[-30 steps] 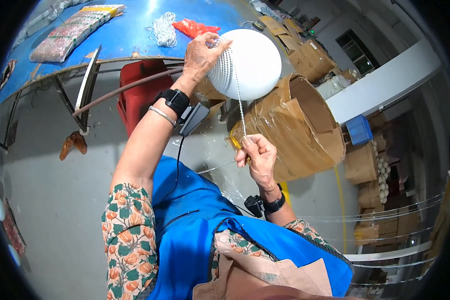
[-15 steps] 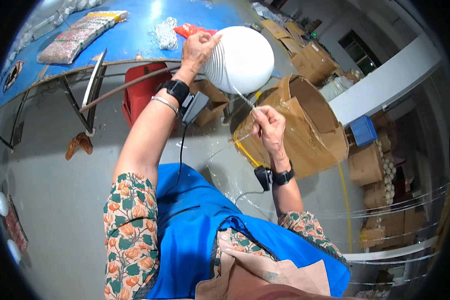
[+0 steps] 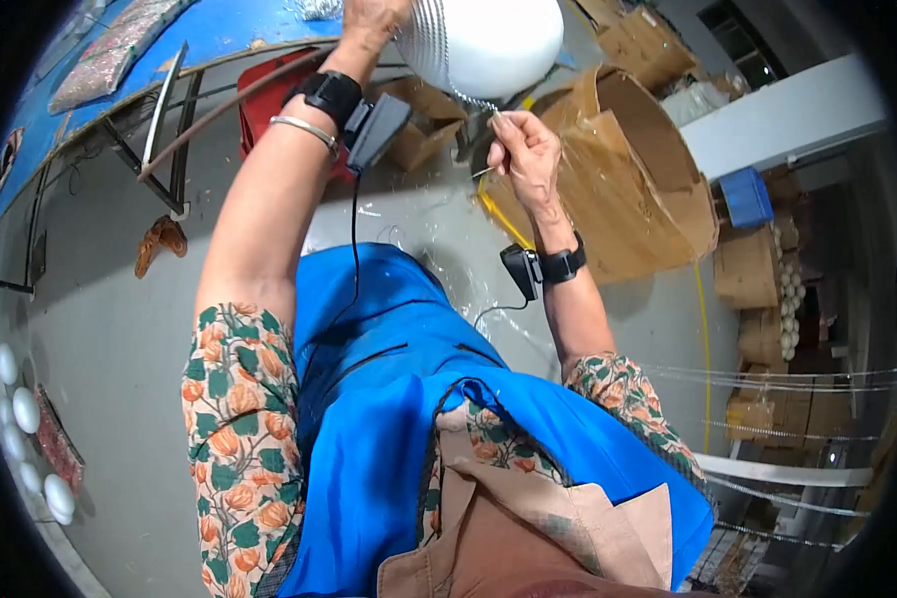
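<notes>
The ball (image 3: 505, 45) is at the view's top edge, cord (image 3: 468, 99) rows curving top to bottom on its left — one strand slants right and slightly down into the right hand's (image 3: 526, 151) closed pinch. The left hand (image 3: 372, 22) is at the ball's left side — fingers cut off, grip unclear.

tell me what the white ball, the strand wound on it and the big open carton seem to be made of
White ball: perhaps plastic or foam; smooth, even white surface with soft shading.
Strand: silvery and bumpy, possibly metallic-coated plastic beading or metal; its small regular glints leave that open.
Open carton: most likely cardboard; dull brown with creased walls.
</notes>
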Available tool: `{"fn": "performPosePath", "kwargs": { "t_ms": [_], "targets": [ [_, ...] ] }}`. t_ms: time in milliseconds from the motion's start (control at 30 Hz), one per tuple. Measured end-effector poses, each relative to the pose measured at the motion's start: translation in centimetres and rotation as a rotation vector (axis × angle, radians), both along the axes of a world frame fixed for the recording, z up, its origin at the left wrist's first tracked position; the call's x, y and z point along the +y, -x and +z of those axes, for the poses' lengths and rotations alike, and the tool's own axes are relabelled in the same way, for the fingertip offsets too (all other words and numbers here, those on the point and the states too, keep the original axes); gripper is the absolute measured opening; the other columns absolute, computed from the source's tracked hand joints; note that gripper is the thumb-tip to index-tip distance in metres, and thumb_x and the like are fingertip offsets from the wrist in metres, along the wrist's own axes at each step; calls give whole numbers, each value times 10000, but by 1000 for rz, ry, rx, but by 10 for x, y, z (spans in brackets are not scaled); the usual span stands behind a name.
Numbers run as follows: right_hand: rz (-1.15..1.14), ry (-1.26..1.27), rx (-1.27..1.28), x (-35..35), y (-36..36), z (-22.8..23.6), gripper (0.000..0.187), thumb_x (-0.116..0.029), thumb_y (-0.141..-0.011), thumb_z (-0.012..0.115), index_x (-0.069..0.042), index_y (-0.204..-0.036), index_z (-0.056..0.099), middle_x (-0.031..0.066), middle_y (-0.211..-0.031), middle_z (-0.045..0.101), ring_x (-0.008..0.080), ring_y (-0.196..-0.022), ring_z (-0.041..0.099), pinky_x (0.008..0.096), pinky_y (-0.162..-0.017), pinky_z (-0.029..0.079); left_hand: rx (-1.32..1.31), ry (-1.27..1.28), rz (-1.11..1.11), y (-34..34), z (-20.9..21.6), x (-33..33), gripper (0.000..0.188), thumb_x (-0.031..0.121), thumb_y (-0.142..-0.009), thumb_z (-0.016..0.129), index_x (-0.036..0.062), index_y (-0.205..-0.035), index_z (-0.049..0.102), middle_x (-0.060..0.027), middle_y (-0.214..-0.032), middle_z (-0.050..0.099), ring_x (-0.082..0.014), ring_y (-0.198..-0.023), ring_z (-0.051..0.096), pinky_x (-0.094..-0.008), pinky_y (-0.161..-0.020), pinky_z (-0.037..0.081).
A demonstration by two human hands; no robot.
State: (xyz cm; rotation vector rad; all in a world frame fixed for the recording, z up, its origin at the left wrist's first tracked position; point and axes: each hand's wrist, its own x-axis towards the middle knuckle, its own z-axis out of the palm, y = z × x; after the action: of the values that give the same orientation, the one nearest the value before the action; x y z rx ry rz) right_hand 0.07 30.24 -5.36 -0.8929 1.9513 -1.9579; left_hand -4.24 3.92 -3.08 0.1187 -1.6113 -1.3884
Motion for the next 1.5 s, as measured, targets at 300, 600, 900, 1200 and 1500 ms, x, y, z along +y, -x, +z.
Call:
{"fn": "performPosePath", "kwargs": {
  "t_ms": [300,600,900,1200,1500],
  "targets": [
    [0,47,-23,11,-4,-3,192,-199,-852,557,-8,-833,573,8,-527,532,36,-417,441,158,-387,335,-87,-192,-84,10,-11,-17,254,228,-760,653,-8,-849,618,-42,-740,607,-104,-643,538,-239,-577,441],
    [-9,5,-51,17,-7,-16,203,-210,-849,556,-8,-837,572,16,-520,539,38,-410,441,169,-377,328,-373,231,205,21,-16,-27,295,249,-751,663,-8,-888,616,-56,-756,619,-110,-670,552,-234,-602,443],
    [-10,-66,-77,20,-49,3,203,-204,-860,541,-4,-839,565,20,-516,538,37,-395,424,168,-373,318,-167,40,126,-25,1,5,548,527,-660,664,27,-881,641,-151,-832,644,-221,-773,627,-303,-709,484],
    [-88,-45,78,13,-86,36,187,-175,-863,545,11,-857,567,8,-500,529,21,-402,404,167,-377,300,-172,66,164,-32,12,13,496,480,-662,677,36,-880,637,-145,-835,643,-235,-771,624,-325,-693,486],
    [-126,-12,-68,14,-84,5,184,-181,-873,531,-2,-909,545,27,-533,532,37,-416,432,164,-384,323,-199,34,137,-41,22,24,498,455,-661,688,15,-884,621,-159,-822,630,-263,-764,609,-341,-692,478]
  ]
}}
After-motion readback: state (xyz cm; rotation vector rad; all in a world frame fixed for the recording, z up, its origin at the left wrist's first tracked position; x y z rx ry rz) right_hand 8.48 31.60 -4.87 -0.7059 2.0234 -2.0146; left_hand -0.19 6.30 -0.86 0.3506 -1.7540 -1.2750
